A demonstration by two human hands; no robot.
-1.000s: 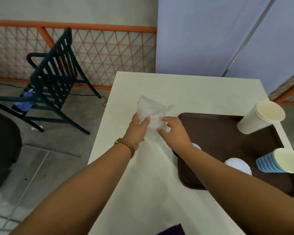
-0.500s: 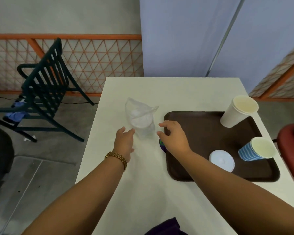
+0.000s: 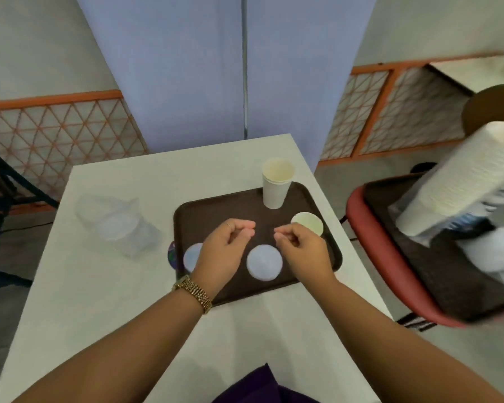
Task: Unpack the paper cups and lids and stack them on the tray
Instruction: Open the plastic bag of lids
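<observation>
Both hands have left the plastic bag (image 3: pixel 115 225), now lying on the table (image 3: pixel 105 289) left of the left hand (image 3: pixel 226 248). Left hand and right hand (image 3: pixel 301 245) hover over the brown tray (image 3: pixel 210 212), fingers loosely curled, holding nothing. White lid (image 3: pixel 264 262) sits between them; cup stack (image 3: pixel 275 186) stands beyond.

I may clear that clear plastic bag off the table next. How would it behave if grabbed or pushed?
The clear plastic bag lies crumpled and see-through on the table, so it is probably floppy and very light. Pushed, it would likely crumple or slide rather than roll. It looks empty, though blur makes that uncertain.
</observation>
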